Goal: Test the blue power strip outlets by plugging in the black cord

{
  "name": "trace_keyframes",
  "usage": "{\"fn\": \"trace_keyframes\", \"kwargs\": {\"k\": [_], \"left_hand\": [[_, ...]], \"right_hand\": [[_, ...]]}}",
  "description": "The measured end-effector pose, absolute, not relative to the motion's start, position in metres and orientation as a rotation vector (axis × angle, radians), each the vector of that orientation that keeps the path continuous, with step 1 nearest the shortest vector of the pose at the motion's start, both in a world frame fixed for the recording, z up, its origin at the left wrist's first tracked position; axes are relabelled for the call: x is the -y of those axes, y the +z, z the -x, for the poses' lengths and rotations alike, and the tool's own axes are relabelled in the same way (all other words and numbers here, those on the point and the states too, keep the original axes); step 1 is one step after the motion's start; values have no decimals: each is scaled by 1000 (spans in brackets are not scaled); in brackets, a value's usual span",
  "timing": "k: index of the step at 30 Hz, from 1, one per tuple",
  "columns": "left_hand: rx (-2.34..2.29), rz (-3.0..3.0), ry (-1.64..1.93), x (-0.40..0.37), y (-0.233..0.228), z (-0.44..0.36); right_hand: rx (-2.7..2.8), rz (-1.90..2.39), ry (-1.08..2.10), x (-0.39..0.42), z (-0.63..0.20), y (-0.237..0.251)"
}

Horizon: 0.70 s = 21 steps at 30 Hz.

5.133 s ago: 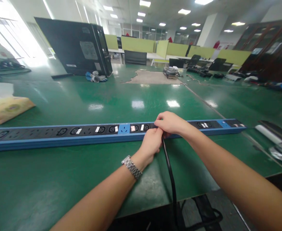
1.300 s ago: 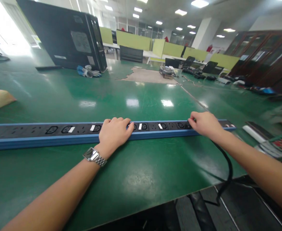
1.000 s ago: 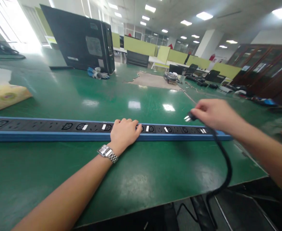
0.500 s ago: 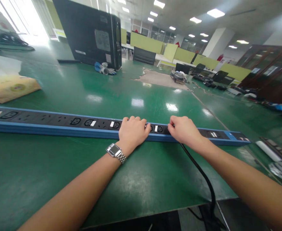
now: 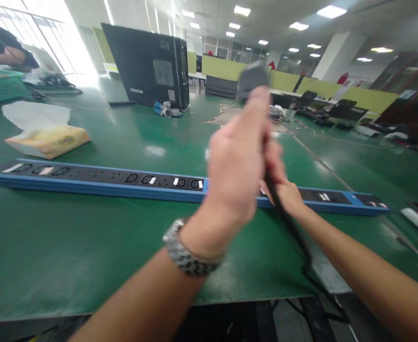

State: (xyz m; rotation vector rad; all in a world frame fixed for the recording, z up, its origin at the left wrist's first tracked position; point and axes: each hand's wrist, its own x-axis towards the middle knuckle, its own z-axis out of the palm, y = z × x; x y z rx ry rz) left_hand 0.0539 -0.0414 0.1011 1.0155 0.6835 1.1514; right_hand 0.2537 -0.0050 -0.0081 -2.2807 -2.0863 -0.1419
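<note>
Head view
Left hand: the left hand (image 5: 238,161) is lifted up close to the camera, blurry, fingers curled around the dark plug (image 5: 253,80).
Right hand: the right hand (image 5: 283,192) is lower, gripping the black cord (image 5: 294,232).
Around: the green table (image 5: 87,237), a black computer case (image 5: 148,66), a yellow packet (image 5: 48,140).
Power strip: the long blue power strip (image 5: 98,178) lies flat, running left to right, sockets facing up; the hands hide its middle.
</note>
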Motion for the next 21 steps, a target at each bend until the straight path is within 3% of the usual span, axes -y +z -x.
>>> {"fn": "trace_keyframes", "kwargs": {"k": [4,8,21], "left_hand": [[-1077,-855,980,13,57,8],[-1205,-893,895,4,8,14],[-1263,-893,880,0,-1,-10]], "right_hand": [[2046,2323,-24,2,-255,-11],[2047,2302,-24,1,-256,-10],[2032,2296,-28,3,-252,-9]]}}
